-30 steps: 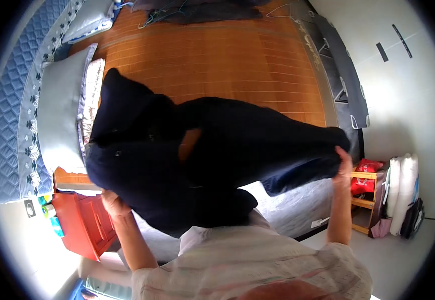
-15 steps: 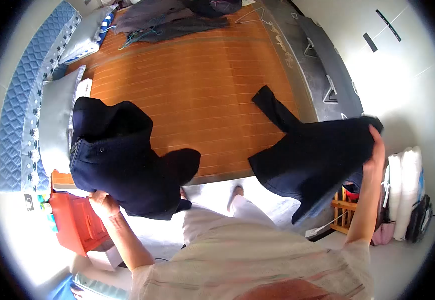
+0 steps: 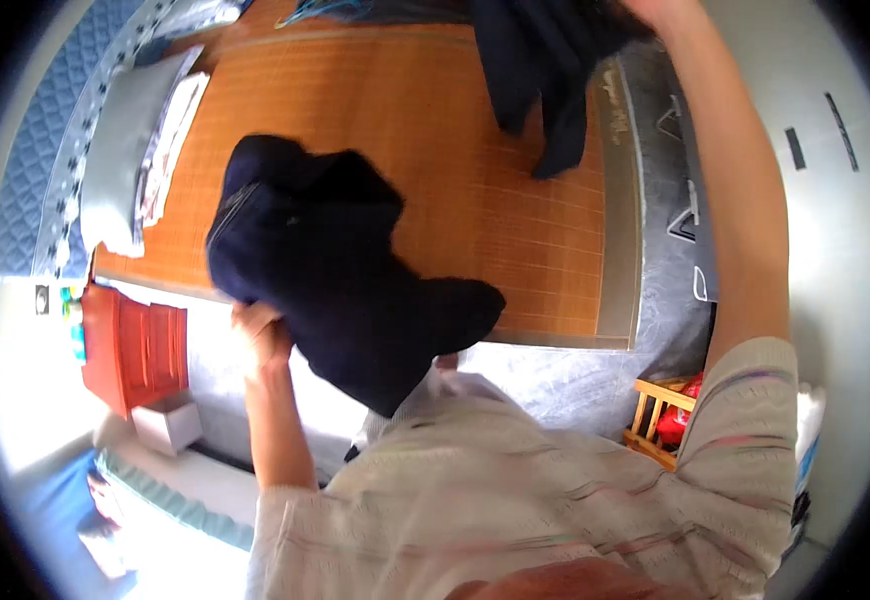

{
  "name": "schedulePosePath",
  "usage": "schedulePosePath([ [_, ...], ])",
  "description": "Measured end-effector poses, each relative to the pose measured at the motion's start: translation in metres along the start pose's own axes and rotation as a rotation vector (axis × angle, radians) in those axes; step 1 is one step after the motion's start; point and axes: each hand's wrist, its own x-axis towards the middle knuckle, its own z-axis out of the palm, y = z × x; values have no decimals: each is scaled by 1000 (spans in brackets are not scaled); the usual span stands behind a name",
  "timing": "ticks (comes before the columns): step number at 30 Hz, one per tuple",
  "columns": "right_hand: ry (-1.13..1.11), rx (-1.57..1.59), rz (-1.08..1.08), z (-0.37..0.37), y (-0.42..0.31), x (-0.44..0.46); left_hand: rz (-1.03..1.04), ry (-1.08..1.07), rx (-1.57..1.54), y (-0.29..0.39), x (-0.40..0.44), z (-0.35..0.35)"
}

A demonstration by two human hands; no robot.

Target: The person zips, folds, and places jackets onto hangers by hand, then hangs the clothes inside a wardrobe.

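My left hand (image 3: 263, 335) grips the lower left edge of a navy jacket (image 3: 325, 250), its fingers partly hidden by the cloth. The jacket hangs bunched over the front of the bed, with a zip line on its left side. High at the upper right, my right hand (image 3: 660, 14) is closed on a dark long-sleeved top (image 3: 545, 60) at the end of my raised arm. That top dangles over the far right part of the bed mat, and the frame's upper edge cuts off some of it and of the hand.
A brown woven mat (image 3: 355, 95) covers the bed. Pillows (image 3: 130, 150) lie along its left side by a blue padded headboard (image 3: 30, 190). A red cabinet (image 3: 135, 345) stands at the left, a wooden rack (image 3: 645, 425) at the lower right. Hangers (image 3: 330, 10) lie at the far end.
My right hand has swung the dark top up and away, from the right side to the far end of the bed. The navy jacket in my left hand appears further right as the view shifted.
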Motion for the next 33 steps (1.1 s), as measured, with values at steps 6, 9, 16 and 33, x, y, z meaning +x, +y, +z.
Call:
schedulePosePath([
  [6,-720,797,730,124,132,-203,-66,-290,-40,-31,-4,77],
  [9,-524,1382,685,132,152,-256,-104,-323,77,-63,-21,130],
  [16,-123,1189,443,-60,175,-280,11,-778,396,-173,-118,247],
  [33,-163,419,234,-337,189,-294,987,-868,946,-197,-152,464],
])
